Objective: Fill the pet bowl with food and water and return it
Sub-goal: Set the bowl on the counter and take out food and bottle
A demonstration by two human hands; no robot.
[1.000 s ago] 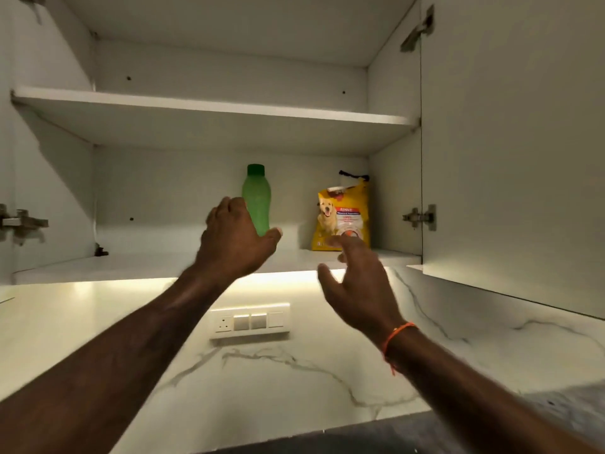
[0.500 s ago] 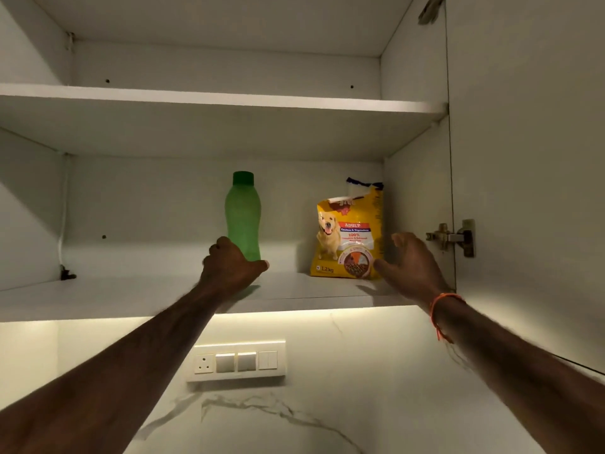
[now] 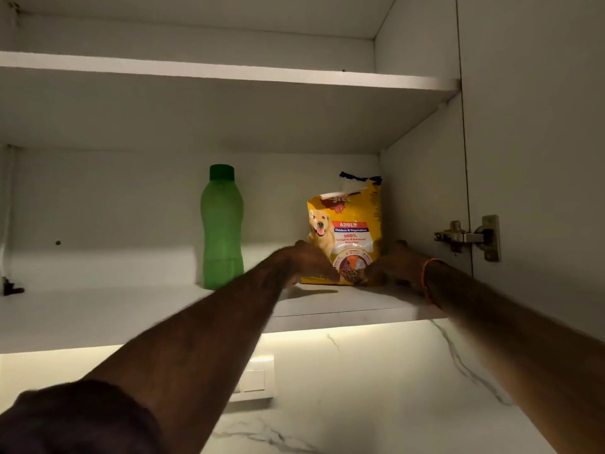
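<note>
A yellow dog food bag with a dog's picture stands upright at the right end of the lower cupboard shelf, its top folded over. My left hand presses the bag's lower left corner and my right hand its lower right corner, with fingers of both wrapped onto the front; both are blurred. The bag's base rests on the shelf. To the left of the bag a green water bottle with a green cap stands untouched. No pet bowl is in view.
The upper shelf hangs close above. The open cupboard door and its metal hinge stand just right of my right wrist. Below the cupboard are a lit marble wall and a switch panel.
My left hand left the bottle's base and moved right to the bag. My right hand slid in against the bag's right side. The view came closer to the shelf.
</note>
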